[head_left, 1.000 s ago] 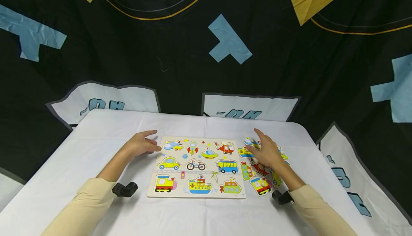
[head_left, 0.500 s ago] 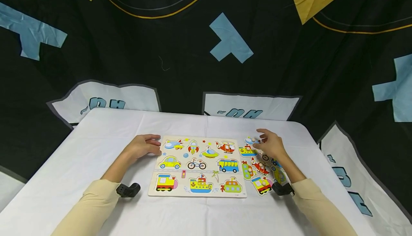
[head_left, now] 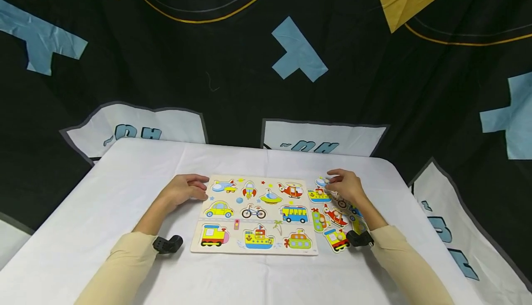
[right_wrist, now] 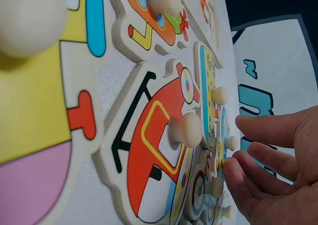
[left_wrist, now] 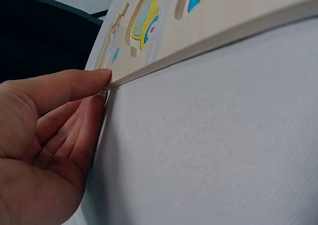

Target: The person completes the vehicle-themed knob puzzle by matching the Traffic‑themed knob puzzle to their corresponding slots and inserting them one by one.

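A wooden peg puzzle board (head_left: 262,222) with pictures of vehicles lies on the white table. My left hand (head_left: 184,190) is at its left edge; in the left wrist view the thumb (left_wrist: 89,83) touches the board's corner and the other fingers lie beside it, loosely bent. My right hand (head_left: 348,187) is over the far end of the loose pieces, by a blue-and-white piece (head_left: 322,181) partly covered by the fingers. In the right wrist view, thumb and fingers are spread on either side of a small wooden knob (right_wrist: 231,143), with gaps showing.
Loose knobbed pieces lie right of the board: a ship (head_left: 319,196), a submarine (head_left: 319,221), a red helicopter (head_left: 335,216), a train (head_left: 335,239) and others partly under the right arm. Some overlap. A black cloth with shapes hangs behind the table (head_left: 232,159).
My left hand has come in to the board's left edge, its fingers closer together. My right hand has drawn its spread fingers in and shifted slightly left beside the blue-and-white piece.
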Available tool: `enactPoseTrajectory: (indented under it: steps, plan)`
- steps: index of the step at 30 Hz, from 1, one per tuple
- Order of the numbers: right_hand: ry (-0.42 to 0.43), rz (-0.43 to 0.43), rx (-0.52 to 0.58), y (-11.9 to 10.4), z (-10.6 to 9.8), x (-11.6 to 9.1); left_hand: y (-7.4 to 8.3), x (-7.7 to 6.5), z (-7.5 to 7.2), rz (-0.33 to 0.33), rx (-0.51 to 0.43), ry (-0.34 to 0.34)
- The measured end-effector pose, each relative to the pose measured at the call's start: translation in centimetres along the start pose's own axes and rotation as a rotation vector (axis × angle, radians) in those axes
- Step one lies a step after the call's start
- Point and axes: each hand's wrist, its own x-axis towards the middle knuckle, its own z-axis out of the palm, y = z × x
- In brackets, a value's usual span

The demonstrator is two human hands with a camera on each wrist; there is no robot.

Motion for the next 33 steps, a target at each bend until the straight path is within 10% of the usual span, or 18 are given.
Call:
enactPoseTrajectory:
  steps: [33]
  plan:
    - [0.044,0.090,-0.005,0.9,1.0,1.0,0.6,0.1,-0.4,-0.028,-0.012,-0.024]
